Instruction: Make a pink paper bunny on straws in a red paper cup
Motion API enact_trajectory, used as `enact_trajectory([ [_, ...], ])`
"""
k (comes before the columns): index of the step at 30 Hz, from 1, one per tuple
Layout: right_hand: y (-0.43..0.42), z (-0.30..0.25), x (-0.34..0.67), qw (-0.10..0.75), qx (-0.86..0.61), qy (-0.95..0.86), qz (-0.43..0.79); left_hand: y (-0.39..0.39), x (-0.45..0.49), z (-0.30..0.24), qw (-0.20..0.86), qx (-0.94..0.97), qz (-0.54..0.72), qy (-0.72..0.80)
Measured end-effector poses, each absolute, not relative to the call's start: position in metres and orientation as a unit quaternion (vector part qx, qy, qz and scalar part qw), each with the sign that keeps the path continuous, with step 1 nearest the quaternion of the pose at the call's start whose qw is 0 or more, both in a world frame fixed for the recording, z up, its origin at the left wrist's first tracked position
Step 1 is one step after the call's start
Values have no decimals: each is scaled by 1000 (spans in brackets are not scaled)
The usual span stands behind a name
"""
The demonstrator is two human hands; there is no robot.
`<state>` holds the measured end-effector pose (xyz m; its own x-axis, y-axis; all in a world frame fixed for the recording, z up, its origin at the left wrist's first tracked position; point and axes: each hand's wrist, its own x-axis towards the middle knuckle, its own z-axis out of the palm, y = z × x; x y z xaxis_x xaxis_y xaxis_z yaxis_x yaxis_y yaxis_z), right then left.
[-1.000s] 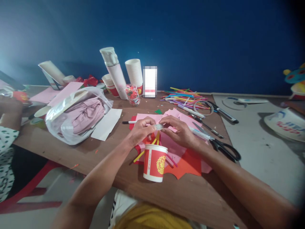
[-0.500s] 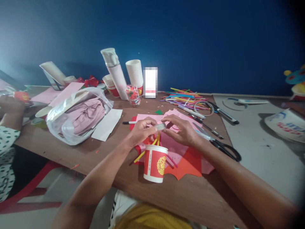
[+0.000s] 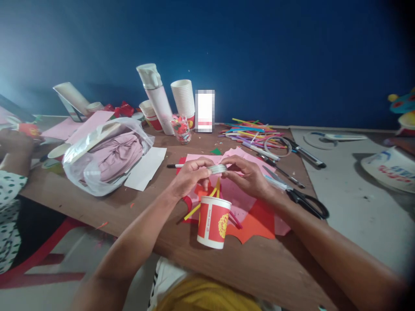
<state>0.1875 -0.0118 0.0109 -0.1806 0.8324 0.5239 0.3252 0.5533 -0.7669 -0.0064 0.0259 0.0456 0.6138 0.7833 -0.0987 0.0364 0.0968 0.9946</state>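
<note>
My left hand (image 3: 189, 177) and my right hand (image 3: 248, 176) meet above the table, both pinching a small clear roll of tape (image 3: 217, 169) between their fingertips. Just below them stands a red and white paper cup (image 3: 213, 222) with yellow and pink straws (image 3: 216, 190) sticking out. Pink and red cut paper (image 3: 256, 218) lies under the cup and my hands. A black marker (image 3: 174, 166) rests left of my left hand.
Black-handled scissors (image 3: 303, 201) lie right of my right hand. A pile of coloured straws (image 3: 249, 131) and a tape ring sit behind. A plastic bag with pink cloth (image 3: 110, 155), stacked cups (image 3: 183, 98) and a white flask (image 3: 155, 97) stand at left. Another person's arm (image 3: 13, 149) is at far left.
My hands have shifted slightly and turned the tape roll between the fingers. The cup and straws now sit a little further right.
</note>
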Motion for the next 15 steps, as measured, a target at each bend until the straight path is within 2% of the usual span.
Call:
enact_trajectory([
  [4,-13,9,183,533,-373,-669,360,28,-8,40,694,587,296,294],
  [9,-15,11,179,556,-346,-622,430,30,-8,39,726,565,312,238],
  [12,-17,15,181,550,-341,-622,440,28,-7,41,725,570,315,224],
  [15,-17,19,184,519,-379,-665,380,25,-5,42,692,600,307,257],
])
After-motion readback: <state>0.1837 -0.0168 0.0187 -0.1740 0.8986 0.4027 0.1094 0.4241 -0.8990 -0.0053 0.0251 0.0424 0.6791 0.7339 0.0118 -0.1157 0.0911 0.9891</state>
